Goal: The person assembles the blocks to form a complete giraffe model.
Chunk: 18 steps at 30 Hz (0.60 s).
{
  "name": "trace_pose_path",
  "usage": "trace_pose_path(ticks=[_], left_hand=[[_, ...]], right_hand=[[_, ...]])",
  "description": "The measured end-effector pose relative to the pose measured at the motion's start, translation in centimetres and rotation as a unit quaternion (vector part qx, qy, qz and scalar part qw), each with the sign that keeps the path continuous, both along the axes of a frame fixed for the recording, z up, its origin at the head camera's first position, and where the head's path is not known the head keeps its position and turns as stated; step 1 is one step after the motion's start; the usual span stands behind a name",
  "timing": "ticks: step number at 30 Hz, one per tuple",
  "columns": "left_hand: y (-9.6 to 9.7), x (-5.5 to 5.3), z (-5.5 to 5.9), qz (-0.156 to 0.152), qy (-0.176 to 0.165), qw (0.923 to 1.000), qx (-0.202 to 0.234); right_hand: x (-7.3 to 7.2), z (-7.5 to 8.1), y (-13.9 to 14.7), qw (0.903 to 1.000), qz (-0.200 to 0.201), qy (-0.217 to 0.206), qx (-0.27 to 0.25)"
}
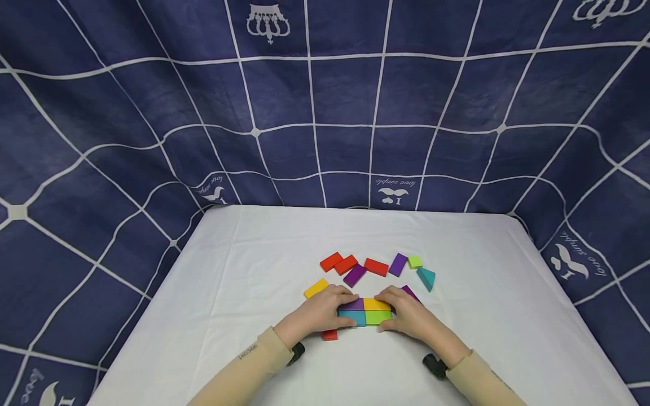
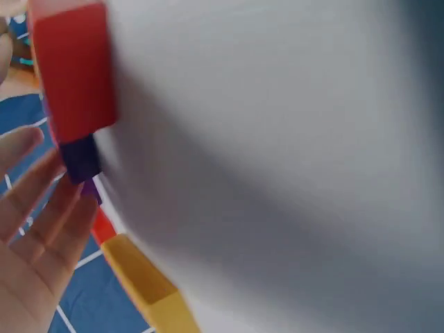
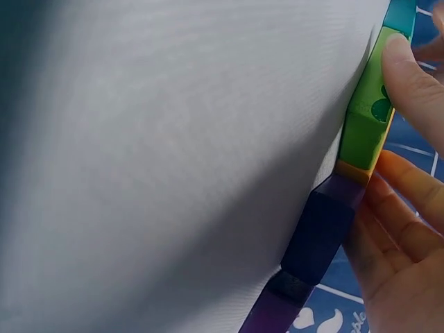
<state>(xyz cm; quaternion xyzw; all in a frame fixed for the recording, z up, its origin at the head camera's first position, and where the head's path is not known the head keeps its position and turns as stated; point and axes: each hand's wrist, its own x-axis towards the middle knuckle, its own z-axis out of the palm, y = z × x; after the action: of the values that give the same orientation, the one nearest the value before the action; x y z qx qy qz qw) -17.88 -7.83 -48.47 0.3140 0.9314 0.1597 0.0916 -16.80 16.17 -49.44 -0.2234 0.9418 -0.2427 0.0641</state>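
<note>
Four coloured blocks lie edge to edge in a flat two-by-two group: a purple block point(image 1: 352, 305) and a yellow block point(image 1: 377, 304) at the back, a teal block point(image 1: 354, 317) and a green block point(image 1: 378, 318) in front. My left hand point(image 1: 325, 307) spans the group's left end, thumb at the teal block and fingers over the purple one. From the other end my right hand point(image 1: 406, 313) grips the yellow and green blocks between fingers and thumb. In the right wrist view the thumb presses the green block's side point(image 3: 369, 114).
A red block point(image 1: 329, 335) lies by my left thumb, a yellow block point(image 1: 316, 288) behind that hand. Beside my right fingers is a purple block point(image 1: 410, 293). Farther back, several red and purple blocks, a small lime block point(image 1: 415, 261) and a teal triangular block point(image 1: 426, 278) rest on the white table point(image 1: 264, 242).
</note>
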Motion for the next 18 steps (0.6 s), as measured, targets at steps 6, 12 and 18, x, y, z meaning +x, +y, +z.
trace_pose_path(ticks=[6, 12, 18], left_hand=[[0.5, -2.0, 0.7, 0.069, 0.009, 0.9968, 0.039], [2.0, -3.9, 0.7, 0.141, 0.018, 0.9882, 0.057], [3.6, -4.6, 0.5, 0.159, 0.03, 0.9862, 0.038]], right_hand=[[0.0, 0.1, 0.0, 0.9999, 0.009, 0.004, -0.005], [-0.1, 0.0, 0.2, 0.9999, 0.012, -0.004, -0.01], [-0.1, 0.0, 0.2, 0.9999, 0.008, -0.007, -0.012]])
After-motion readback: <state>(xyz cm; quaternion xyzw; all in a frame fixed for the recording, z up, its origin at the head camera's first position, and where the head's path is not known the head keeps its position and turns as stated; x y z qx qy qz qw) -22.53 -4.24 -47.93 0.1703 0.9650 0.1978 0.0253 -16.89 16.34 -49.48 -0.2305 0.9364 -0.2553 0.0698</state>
